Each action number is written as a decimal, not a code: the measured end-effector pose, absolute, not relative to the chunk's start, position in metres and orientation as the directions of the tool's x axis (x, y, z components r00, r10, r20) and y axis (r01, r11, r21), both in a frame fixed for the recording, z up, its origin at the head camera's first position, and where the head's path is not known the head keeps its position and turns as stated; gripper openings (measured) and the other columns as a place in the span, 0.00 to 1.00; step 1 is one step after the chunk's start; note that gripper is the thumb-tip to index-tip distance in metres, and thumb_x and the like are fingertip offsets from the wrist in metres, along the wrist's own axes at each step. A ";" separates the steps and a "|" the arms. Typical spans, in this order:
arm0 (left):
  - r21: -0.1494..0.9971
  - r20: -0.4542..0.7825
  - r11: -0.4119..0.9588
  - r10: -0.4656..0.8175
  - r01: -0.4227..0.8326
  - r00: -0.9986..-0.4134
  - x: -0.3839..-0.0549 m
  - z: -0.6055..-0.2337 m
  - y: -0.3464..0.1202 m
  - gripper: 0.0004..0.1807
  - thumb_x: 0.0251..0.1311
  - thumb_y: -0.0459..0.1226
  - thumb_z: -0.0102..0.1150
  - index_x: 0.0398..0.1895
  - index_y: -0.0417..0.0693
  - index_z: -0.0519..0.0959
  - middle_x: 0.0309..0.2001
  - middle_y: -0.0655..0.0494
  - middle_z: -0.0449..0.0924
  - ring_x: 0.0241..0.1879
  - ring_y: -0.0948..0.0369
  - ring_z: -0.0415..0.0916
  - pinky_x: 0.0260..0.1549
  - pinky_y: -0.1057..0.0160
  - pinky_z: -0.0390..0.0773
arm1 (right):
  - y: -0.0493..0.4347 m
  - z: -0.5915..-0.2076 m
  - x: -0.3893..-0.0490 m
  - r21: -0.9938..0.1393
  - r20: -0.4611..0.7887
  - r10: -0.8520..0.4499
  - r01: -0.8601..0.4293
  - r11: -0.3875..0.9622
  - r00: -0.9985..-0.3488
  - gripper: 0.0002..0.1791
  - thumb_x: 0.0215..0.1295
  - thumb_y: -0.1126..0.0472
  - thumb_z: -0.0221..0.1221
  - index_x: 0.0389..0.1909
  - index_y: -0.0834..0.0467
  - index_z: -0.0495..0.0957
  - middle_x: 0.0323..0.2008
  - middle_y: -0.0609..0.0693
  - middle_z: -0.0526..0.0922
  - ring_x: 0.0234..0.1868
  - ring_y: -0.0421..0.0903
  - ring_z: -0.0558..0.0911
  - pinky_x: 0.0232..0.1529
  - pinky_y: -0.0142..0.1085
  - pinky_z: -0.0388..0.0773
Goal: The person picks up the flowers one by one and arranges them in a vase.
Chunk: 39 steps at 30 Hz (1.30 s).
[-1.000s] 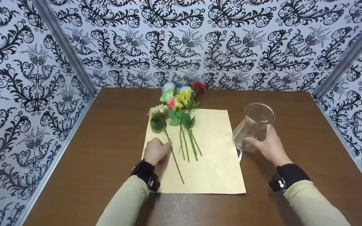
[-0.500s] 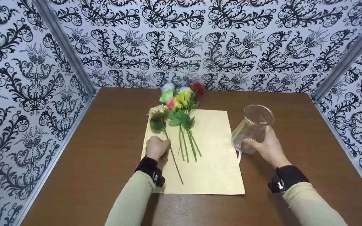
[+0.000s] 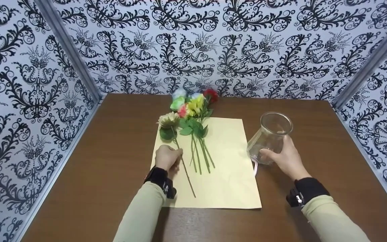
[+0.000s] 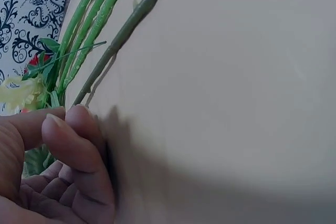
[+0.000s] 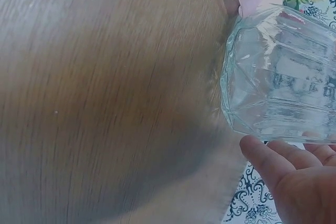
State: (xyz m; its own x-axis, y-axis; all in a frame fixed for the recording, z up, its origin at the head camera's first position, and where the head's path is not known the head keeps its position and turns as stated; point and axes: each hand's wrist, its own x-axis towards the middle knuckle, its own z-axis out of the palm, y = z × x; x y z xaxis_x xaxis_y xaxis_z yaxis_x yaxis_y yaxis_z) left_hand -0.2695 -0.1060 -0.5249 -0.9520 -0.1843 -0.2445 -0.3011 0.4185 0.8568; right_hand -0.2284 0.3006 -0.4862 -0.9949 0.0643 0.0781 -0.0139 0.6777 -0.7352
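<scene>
My left hand [image 3: 167, 158] pinches the thin stem of a cream flower [image 3: 169, 120] between thumb and fingers. The flower lies over the left side of a pale yellow paper sheet [image 3: 230, 188], its head toward the back. In the left wrist view the brown-green stem [image 4: 126, 32] slants up from the fingertips [image 4: 79, 121]. On the right, a clear glass vase [image 3: 259, 143] stands at the paper's right edge, its wide mouth up. My right hand [image 3: 289, 159] grips its right side, thumb in front. The right wrist view shows the vase's faceted base [image 5: 244, 87] close to the fingers.
Several more flowers, among them a yellow bloom [image 3: 195, 105] and a red bloom [image 3: 210, 95], lie together right of the cream one. A pale pink loop [image 3: 255, 167] pokes out beside the vase. Patterned walls [image 3: 200, 43] enclose the brown table [image 3: 113, 134].
My left hand has shifted very slightly forward along the stem side, its wrist a little to the right. The right hand and vase look almost unmoved.
</scene>
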 end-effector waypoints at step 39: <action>0.933 -0.267 0.225 -0.094 -0.281 -0.959 -0.280 -0.504 -0.112 0.14 0.70 0.32 0.54 0.27 0.34 0.81 0.16 0.51 0.79 0.09 0.64 0.71 0.10 0.68 0.72 | 0.301 -0.488 -0.230 -0.714 0.090 0.063 -0.020 0.700 -0.994 0.56 0.61 0.39 0.70 0.75 0.68 0.51 0.72 0.71 0.59 0.73 0.72 0.61 0.70 0.65 0.59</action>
